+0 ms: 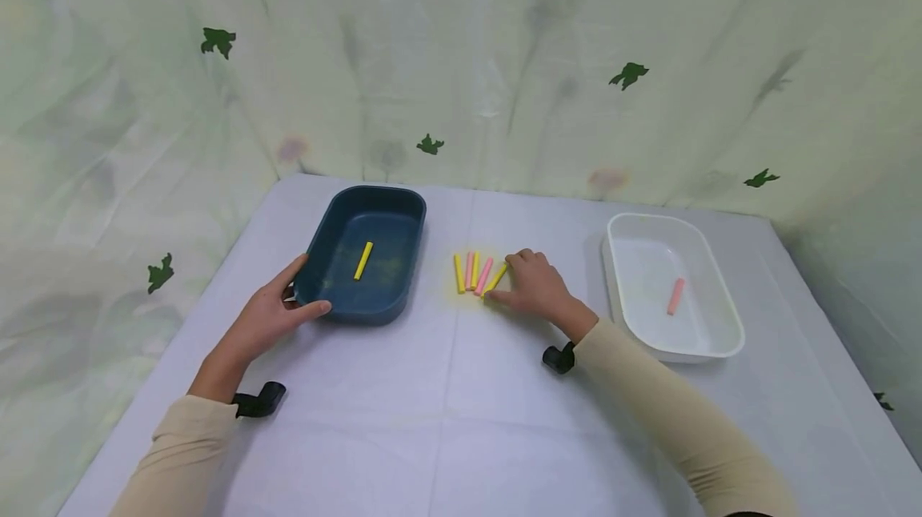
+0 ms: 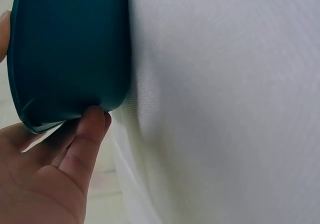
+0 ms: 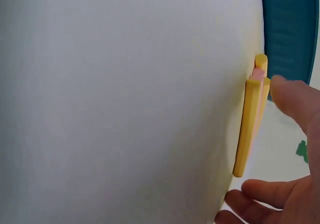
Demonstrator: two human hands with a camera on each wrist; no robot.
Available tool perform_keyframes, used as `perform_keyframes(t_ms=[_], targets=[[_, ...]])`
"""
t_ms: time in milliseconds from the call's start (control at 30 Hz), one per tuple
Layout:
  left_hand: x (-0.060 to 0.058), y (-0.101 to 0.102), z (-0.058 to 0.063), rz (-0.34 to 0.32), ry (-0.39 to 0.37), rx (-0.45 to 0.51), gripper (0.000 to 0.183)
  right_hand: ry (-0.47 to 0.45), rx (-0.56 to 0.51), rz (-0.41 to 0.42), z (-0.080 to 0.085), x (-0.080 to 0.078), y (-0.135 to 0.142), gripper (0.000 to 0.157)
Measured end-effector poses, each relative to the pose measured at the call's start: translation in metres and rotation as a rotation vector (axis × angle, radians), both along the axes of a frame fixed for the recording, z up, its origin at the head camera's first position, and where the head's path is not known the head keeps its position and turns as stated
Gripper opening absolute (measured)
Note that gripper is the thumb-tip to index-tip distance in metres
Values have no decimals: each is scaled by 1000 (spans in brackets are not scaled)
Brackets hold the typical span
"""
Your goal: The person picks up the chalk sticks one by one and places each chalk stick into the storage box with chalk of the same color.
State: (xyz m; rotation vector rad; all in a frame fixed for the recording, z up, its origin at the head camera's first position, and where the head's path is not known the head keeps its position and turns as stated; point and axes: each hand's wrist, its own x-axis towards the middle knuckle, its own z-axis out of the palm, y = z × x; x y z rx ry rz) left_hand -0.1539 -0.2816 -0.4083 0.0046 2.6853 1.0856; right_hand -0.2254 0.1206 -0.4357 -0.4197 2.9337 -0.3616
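The rightmost yellow stick [image 1: 495, 279], lying between the blue tray [image 1: 392, 249] and white tray [image 1: 648, 269], is being spanned by the right hand [image 1: 535, 283]; whether it is being pinched cannot be told. The blue tray's near left corner is being gripped by the left hand [image 1: 268, 318], some fingers being hidden.

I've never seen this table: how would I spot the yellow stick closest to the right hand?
On the white-covered table, look between the blue tray and the white tray for a row of yellow and pink sticks. The yellow stick at its right end slants more than its neighbours, lying right beside the right hand.
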Motion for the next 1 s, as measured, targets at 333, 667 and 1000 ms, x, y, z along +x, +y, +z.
perform_keyframes(t_ms=[333,667,1000], targets=[[1,-1,-3,2,-8,20,103,30,37,-47,-6,7,-9,78],[1,-1,-2,5,-4,23,103,1,30,-65,-2,6,-11,75],[0,1,-4,36,1,47,104,-9,17,-74,-2,5,-10,78]])
